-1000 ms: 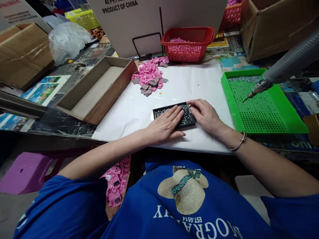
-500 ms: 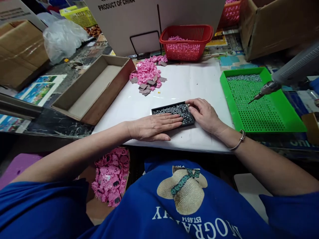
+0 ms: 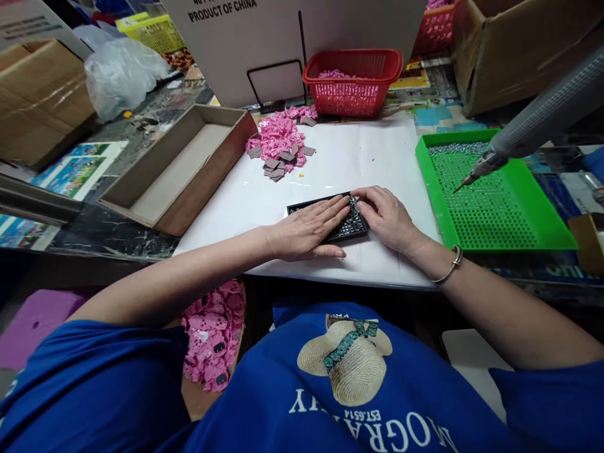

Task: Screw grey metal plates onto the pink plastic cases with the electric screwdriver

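Note:
A small black tray [image 3: 348,238] filled with shiny metal pieces that look like screws lies on the white sheet [image 3: 377,145] in front of me. Flat across the tray rests my left hand [image 3: 306,229], its fingers stretched out over the metal pieces and hiding the left and middle part. My right hand [image 3: 389,220] grips the tray's right end, thumb and fingers at its upper right corner. Beyond the tray lies a heap of small pink plastic parts [image 3: 278,135] with several grey-brown flat pieces [image 3: 274,168] at its near side.
At right, an electric screwdriver [image 3: 519,135] hangs over a green perforated tray [image 3: 542,217] with metal bits. A red basket [image 3: 352,94] of pink parts stands at the back. An open cardboard box [image 3: 202,173] is at left, and a carton of pink parts [image 3: 217,340] sits below the table edge.
My left hand has slid right and slightly away from me across the tray, covering more of its middle. The screwdriver has swung left. My right hand stays at the tray's end.

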`<state>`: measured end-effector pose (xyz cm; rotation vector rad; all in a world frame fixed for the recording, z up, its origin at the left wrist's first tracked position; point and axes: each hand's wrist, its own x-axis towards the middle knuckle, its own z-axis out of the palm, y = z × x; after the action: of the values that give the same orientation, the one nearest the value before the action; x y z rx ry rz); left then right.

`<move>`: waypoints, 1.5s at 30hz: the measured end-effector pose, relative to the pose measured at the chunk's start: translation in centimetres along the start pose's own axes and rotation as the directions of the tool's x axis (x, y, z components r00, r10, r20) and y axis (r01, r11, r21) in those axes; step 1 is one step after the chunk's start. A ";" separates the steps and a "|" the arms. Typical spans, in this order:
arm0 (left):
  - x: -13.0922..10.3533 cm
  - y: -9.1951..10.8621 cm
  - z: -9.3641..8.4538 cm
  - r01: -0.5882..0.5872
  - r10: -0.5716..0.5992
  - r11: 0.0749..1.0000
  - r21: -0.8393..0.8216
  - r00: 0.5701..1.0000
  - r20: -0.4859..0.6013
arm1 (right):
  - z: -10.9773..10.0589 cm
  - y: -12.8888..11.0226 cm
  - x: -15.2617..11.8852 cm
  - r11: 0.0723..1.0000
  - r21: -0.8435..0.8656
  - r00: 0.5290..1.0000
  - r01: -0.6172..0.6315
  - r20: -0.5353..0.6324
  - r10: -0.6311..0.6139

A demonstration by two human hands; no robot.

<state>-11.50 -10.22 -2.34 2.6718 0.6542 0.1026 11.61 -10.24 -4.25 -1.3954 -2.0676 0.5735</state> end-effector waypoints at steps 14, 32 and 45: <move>-3.5 0.1 -0.1 0.042 -0.064 0.993 -0.112 0.979 -0.195 | -0.1 -0.1 0.0 1.000 -0.002 1.000 0.003 0.003 -0.003; -1.1 -3.9 1.4 0.036 -0.544 0.620 -0.784 0.739 -0.397 | -2.5 -1.9 -2.1 0.962 -0.083 0.965 0.261 0.063 -0.256; 0.1 -4.8 -0.9 0.096 -0.414 0.665 -0.740 0.873 -0.259 | -4.9 -3.5 -2.2 0.945 -0.043 0.921 0.324 0.243 -0.305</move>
<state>-13.63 -5.95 -3.37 1.7733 0.8970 0.7073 13.12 -13.40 1.12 -1.0428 -2.4667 0.5401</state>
